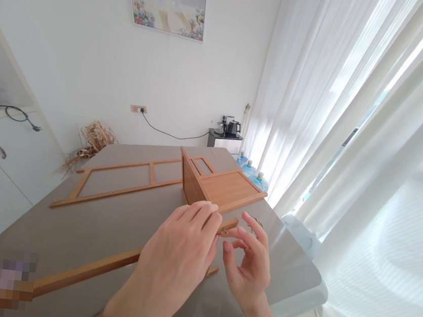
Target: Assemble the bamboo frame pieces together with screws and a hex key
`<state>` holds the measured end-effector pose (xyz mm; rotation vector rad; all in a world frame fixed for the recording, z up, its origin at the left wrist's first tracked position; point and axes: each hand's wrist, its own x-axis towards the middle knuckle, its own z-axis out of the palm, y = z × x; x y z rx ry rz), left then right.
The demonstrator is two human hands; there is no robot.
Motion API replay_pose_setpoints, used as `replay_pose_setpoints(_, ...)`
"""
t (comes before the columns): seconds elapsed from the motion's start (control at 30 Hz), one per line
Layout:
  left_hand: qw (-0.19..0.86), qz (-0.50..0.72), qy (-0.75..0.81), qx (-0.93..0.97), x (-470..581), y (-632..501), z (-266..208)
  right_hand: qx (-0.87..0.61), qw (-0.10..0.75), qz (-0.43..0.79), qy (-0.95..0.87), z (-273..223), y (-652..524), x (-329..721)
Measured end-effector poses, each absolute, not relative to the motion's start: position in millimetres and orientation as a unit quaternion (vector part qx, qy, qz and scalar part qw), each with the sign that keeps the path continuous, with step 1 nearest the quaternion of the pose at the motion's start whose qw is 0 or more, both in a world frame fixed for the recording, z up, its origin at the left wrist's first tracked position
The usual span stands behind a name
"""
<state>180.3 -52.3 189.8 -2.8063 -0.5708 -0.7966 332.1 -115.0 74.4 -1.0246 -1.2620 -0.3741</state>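
Wooden rail (88, 269) lies over the near part of the table (280, 253), running from its near left side toward its right; a pixelated patch hides the rail's left end. Left hand (178, 249) is closed over the rail, back of hand uppermost, near the rail's right end. Small metal bolt (225, 232) shows at that end. Right hand (248, 267) is partly open, thumb and fingers parted, one fingertip at the bolt; whether it grips the bolt cannot be told. A second wooden end (212, 270) shows below the left hand, over the table. Small metal pieces, partly hidden, sit behind the right hand. Panelled wooden piece (227, 186) lies toward the table's far right, an upright board (193, 179) at its left side. Open wooden frame (79, 184) lies flat at the table's far left. Beyond the table: black kettle (234, 127). Right of the table: water bottles (249, 168) and white curtains (389, 209).
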Motion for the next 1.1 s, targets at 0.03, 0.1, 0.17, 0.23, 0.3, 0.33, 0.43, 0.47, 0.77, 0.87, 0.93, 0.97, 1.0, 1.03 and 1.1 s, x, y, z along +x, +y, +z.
replay_pose_setpoints(0.03, 0.086, -0.267, -0.191, -0.941, 180.6, -52.3, 189.9, -0.467, 0.674, -0.177, -0.544, 69.3, -117.8, 337.0)
replay_pose_setpoints(0.1, 0.089, -0.266, -0.188, -0.941, 181.1, -52.2, 190.5, -0.515, 0.663, -0.228, -0.494, 58.5, -126.3, 352.9)
replay_pose_setpoints(0.17, 0.092, -0.265, -0.181, -0.943, 181.2, -52.2, 191.3, -0.596, 0.625, -0.252, -0.436, 48.1, -136.7, 375.8)
replay_pose_setpoints(0.23, 0.094, -0.265, -0.177, -0.943, 181.0, -52.2, 191.6, -0.659, 0.579, -0.224, -0.425, 37.9, -145.3, 402.0)
replay_pose_setpoints(0.3, 0.097, -0.265, -0.175, -0.943, 180.9, -51.9, 191.4, -0.715, 0.519, -0.186, -0.43, 25.9, -148.8, 426.6)
replay_pose_setpoints(0.33, 0.1, -0.269, -0.173, -0.942, 181.1, -51.6, 191.1, -0.736, 0.492, -0.171, -0.432, 19.0, -148.2, 437.0)
replay_pose_setpoints(0.43, 0.11, -0.285, -0.168, -0.937, 181.8, -50.9, 189.9, -0.788, 0.425, -0.134, -0.425, -3.3, -138.8, 457.6)
replay_pose_setpoints(0.47, 0.111, -0.288, -0.166, -0.937, 182.0, -50.9, 189.6, -0.8, 0.407, -0.123, -0.423, -10.0, -134.1, 461.3)
replay_pose_setpoints(0.77, 0.102, -0.271, -0.174, -0.941, 178.3, -53.0, 190.1, -0.836, 0.332, -0.042, -0.435, -23.5, -109.7, 469.7)
replay_pose_setpoints(0.87, 0.097, -0.26, -0.176, -0.944, 177.3, -53.2, 191.1, -0.827, 0.343, -0.029, -0.444, -20.6, -112.3, 468.6)
replay_pose_setpoints(0.93, 0.092, -0.259, -0.179, -0.945, 176.2, -53.8, 191.7, -0.819, 0.358, -0.024, -0.447, -17.5, -115.6, 465.2)
replay_pose_setpoints(0.97, 0.09, -0.26, -0.18, -0.944, 175.7, -54.1, 191.9, -0.814, 0.368, -0.021, -0.449, -14.8, -117.8, 462.0)
replay_pose_setpoints(1.0, 0.089, -0.261, -0.18, -0.944, 175.1, -54.3, 191.9, -0.807, 0.378, -0.014, -0.453, -11.0, -120.6, 457.6)
replay_pose_setpoints(1.03, 0.09, -0.262, -0.181, -0.944, 174.5, -54.4, 191.7, -0.798, 0.39, -0.004, -0.46, -5.9, -123.9, 451.6)
replay_pose_setpoints(1.1, 0.092, -0.263, -0.183, -0.943, 173.8, -54.2, 191.0, -0.772, 0.411, 0.027, -0.483, 9.3, -132.5, 434.5)
